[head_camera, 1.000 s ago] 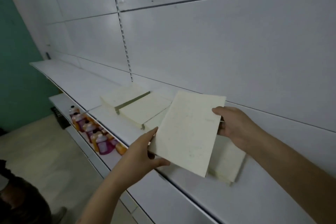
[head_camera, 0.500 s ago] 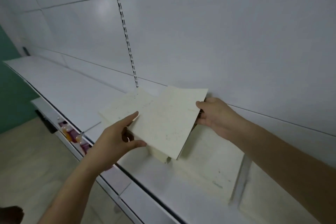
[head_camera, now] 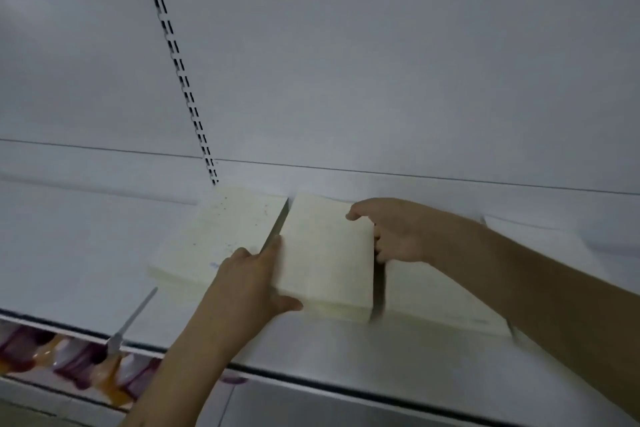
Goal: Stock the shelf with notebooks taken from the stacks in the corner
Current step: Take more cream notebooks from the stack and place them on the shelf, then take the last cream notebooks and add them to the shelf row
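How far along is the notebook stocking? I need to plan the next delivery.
Done: cream notebook stacks lie flat on the shelf, one at left and one at right. In hand: the left hand and right hand are setting the middle stack between them. Left: the shelf's left stretch is bare; the corner stacks are out of view.

Dim, cool grey light, soft focus throughout, motion blur on the bottles (head_camera: pixel 69 362) at lower left, dark shadow gaps between notebooks (head_camera: pixel 325 253), wide-angle bending of the shelf (head_camera: pixel 346 350) edge, no glare.
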Demonstrator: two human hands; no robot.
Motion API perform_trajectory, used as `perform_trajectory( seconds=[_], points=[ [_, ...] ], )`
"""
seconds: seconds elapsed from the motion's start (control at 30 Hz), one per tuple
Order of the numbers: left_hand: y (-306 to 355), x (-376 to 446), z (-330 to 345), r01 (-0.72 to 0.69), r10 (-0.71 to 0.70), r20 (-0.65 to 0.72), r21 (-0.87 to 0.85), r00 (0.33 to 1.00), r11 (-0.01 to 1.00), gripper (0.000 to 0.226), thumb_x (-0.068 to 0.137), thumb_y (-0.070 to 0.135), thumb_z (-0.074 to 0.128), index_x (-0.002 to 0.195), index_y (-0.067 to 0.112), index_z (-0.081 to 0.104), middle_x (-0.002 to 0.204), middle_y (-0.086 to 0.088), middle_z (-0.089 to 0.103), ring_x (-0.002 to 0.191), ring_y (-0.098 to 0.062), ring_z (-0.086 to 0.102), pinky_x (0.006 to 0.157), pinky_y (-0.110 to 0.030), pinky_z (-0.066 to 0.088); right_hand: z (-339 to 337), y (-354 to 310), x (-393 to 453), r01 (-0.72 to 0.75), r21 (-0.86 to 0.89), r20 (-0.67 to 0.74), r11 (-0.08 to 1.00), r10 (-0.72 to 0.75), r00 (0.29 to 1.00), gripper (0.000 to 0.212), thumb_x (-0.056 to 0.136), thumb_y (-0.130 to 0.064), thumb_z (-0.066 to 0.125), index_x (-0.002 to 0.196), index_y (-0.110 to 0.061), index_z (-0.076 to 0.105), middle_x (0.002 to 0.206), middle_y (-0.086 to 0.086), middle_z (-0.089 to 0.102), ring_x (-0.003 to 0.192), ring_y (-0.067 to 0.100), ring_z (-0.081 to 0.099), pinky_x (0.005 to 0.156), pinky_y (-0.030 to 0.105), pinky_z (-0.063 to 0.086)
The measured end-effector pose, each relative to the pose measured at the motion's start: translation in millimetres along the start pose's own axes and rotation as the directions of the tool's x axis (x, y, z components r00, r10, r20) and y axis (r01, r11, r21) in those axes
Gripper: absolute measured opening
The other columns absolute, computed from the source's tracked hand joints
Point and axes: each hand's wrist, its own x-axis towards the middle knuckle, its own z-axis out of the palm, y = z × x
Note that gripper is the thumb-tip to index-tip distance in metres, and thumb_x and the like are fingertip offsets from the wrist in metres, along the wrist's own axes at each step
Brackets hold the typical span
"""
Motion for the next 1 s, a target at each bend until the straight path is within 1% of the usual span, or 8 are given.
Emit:
perform_trajectory(
  seconds=[0.2,0.3,0.4,0.47,0.57,0.67,0.8,1.0],
  points=[
    [-6,9,4,0.0,-0.001,0.043,0.018,0.999,1.0,0.091,0.066,0.057,0.078,0.136,0.018,0.037,0.11,-0.007,0.062,0.102,-0.022,0.057,0.071,-0.026,0.04,20,4,7,0.034,0.081,-0.169,0.996,-0.02,0.985,0.072,0.082,-0.017,0.064,0.146,-0.013,0.032,0.152,0.014,0.027,0.119,0.026,0.037,0.104,0.045,0.036],
    [-9,11,5,-0.032,0.033,0.036,-0.028,0.999,0.999,0.085,0.067,0.055,0.078,0.133,0.017,0.039,0.108,-0.009,0.059,0.099,-0.024,0.055,0.07,-0.028,0.042,26,6,1,0.054,0.088,-0.206,0.995,-0.035,0.978,0.064,0.083,-0.018,0.062,0.142,-0.01,0.037,0.132,0.01,0.04,0.103,0.025,0.042,0.093,0.042,0.044],
    [-13,7,3,-0.089,0.094,0.061,-0.09,0.994,0.992,0.092,0.075,0.055,0.073,0.145,0.016,0.028,0.125,-0.006,0.053,0.114,-0.022,0.045,0.083,-0.028,0.042,27,3,-17,0.107,0.086,-0.211,0.991,-0.087,0.974,0.03,0.091,-0.015,0.057,0.119,-0.008,0.049,0.102,0.009,0.047,0.071,0.02,0.053,0.058,0.028,0.049],
    [-14,0,-1,-0.131,0.133,0.023,-0.088,0.991,0.988,0.1,0.077,0.059,0.068,0.152,0.018,0.017,0.138,-0.003,0.041,0.122,-0.02,0.039,0.095,-0.029,0.041,17,0,-29,0.202,0.074,-0.257,0.977,-0.178,0.95,0.025,0.092,-0.019,0.059,0.113,-0.01,0.049,0.105,0.009,0.047,0.077,0.022,0.053,0.061,0.027,0.045],
    [2,-8,-6,-0.248,0.226,-0.175,-0.116,0.958,0.962,0.089,0.082,0.058,0.063,0.152,0.021,0.023,0.144,-0.002,0.04,0.126,-0.02,0.039,0.102,-0.031,0.038,0,-2,-58,0.402,-0.012,-0.366,0.915,-0.379,0.85,0.029,0.094,-0.024,0.057,0.12,-0.01,0.056,0.12,0.008,0.055,0.107,0.027,0.06,0.087,0.032,0.05],
    [49,-19,0,-0.399,0.34,-0.275,-0.202,0.9,0.894,0.073,0.087,0.052,0.061,0.148,0.023,0.034,0.142,0.001,0.046,0.125,-0.017,0.046,0.102,-0.028,0.038,-27,9,-99,0.492,-0.343,-0.463,0.8,-0.6,0.653,0.025,0.096,-0.037,0.049,0.113,-0.023,0.061,0.117,-0.006,0.061,0.11,0.016,0.057,0.096,0.032,0.045],
    [134,-40,31,-0.576,0.498,-0.311,-0.258,0.809,0.776,0.061,0.089,0.051,0.058,0.143,0.026,0.042,0.14,0.004,0.048,0.125,-0.012,0.046,0.104,-0.03,0.042,-86,40,-163,0.439,-0.594,-0.491,0.674,-0.736,0.466,0.037,0.101,-0.041,0.04,0.126,-0.02,0.057,0.118,-0.01,0.058,0.105,0.003,0.049,0.087,0.016,0.031],
    [290,-83,80,-0.732,0.667,-0.305,-0.324,0.68,0.599,0.052,0.093,0.048,0.055,0.14,0.026,0.046,0.141,0.007,0.046,0.126,-0.011,0.045,0.107,-0.028,0.04,-203,121,-267,0.275,-0.714,-0.556,0.644,-0.76,0.335,0.053,0.1,-0.05,0.032,0.142,-0.02,0.043,0.144,-0.006,0.048,0.13,0.008,0.042,0.1,0.018,0.028]
  ],
)
